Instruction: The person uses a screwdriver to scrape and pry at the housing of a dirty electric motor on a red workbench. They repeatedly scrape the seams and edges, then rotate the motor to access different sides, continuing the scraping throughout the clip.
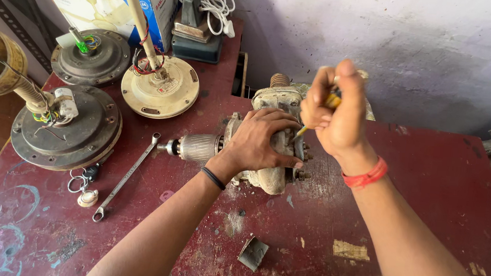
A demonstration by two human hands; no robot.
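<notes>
Motor housing point(272, 158): dirty cream casing lying on my red table point(430, 190), my landmark here.
Armature point(194, 147): ribbed metal rotor protruding from the housing's left end.
Left hand point(260, 138): my palm pressed flat over the housing's top, fingers spread, clasping it.
Right hand point(337, 107): clenched around a yellow-handled screwdriver point(319, 112), its tip angled down onto the housing's right side.
Spanner point(126, 176): lying left of the housing, beyond the armature.
Fan motors point(67, 131): three round units, farther left of the housing.
</notes>
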